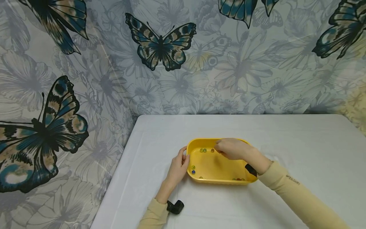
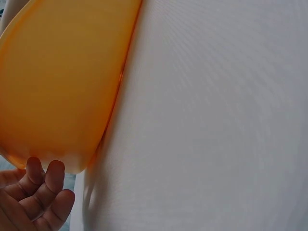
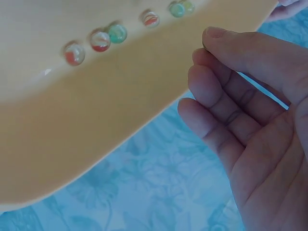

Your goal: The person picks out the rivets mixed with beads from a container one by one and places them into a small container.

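Note:
A yellow oblong tray (image 1: 217,168) stands on the white table with small glass marbles along its walls. My left hand (image 1: 178,165) touches the tray's left end from outside. In the left wrist view its bent fingertips (image 2: 55,169) lie at the tray's end wall. Over the tray's far side is my right hand (image 1: 233,149); in the right wrist view its thumb (image 3: 215,32) comes close to the loosely bent fingers, and no marble shows between them. Below the fingertips lie a red-streaked marble (image 3: 150,18), a green marble (image 3: 117,32) and several others in a row along the wall.
A blue marble (image 1: 193,172) and a yellow-green marble (image 1: 193,167) sit at the tray's left end. More reddish marbles (image 1: 238,179) lie by the near wall. Behind the white table (image 1: 160,130) hangs a butterfly-patterned wall covering (image 1: 183,86).

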Demonstrator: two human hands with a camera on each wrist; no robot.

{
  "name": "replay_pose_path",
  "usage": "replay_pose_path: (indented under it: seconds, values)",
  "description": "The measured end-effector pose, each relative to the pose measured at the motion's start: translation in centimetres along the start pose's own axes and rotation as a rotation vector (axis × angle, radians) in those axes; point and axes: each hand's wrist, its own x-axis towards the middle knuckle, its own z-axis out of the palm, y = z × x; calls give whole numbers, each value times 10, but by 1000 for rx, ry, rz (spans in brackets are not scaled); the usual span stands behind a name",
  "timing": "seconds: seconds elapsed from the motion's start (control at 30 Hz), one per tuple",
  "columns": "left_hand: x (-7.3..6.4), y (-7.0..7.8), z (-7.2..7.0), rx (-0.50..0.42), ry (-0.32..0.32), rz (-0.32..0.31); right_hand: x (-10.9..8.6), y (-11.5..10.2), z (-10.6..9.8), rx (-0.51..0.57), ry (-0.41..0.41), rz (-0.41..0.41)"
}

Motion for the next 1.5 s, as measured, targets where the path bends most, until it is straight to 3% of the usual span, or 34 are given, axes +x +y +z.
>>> replay_pose_path:
  seconds: [1.5]
  values:
    - [0,2,0,-9,-6,-16,-58,25,-5,50,57,124]
